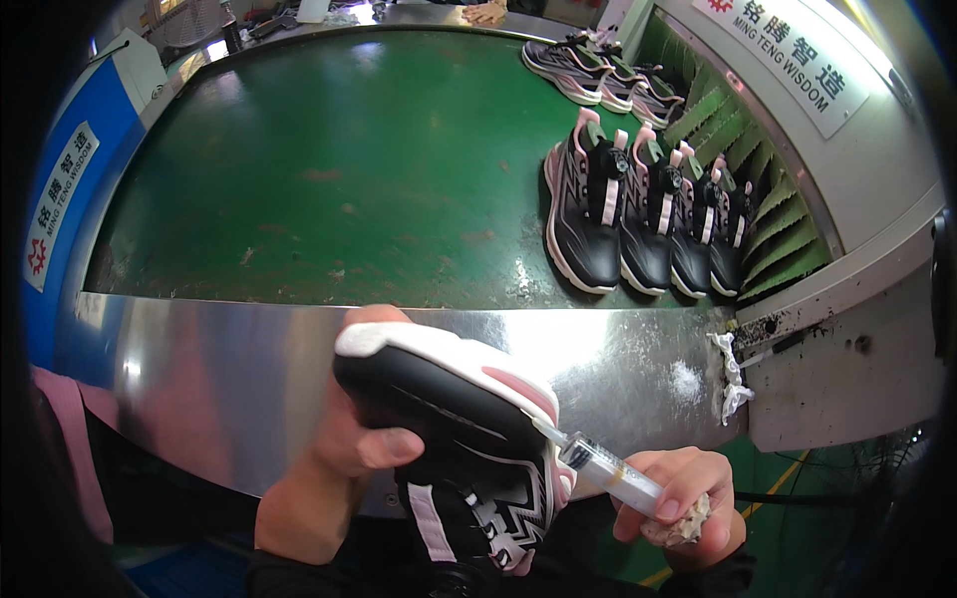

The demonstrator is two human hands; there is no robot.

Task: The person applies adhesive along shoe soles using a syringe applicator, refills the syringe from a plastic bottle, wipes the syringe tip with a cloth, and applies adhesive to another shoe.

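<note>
My left hand (359, 433) grips the toe end of a black sneaker (448, 404) with a white and pink sole, its thumb on the upper and its fingers behind the sole. The shoe is tilted, toe up and to the left, over the steel edge. In my right hand (680, 501) is a clear plastic syringe (613, 472), its barrel partly filled with whitish stuff; a crusty beige lump (682, 523) sits at its rear end. The syringe's tip meets the seam between upper and sole, at the right side of the shoe.
Several similar sneakers (583, 217) stand in a row on the green conveyor belt (314, 179), with more shoes (568, 71) farther back. Green strip curtains (785, 239) hang in a machine opening at the right. White residue (729, 377) clings to the steel ledge (224, 374). Another person's hand (484, 13) rests at the far edge.
</note>
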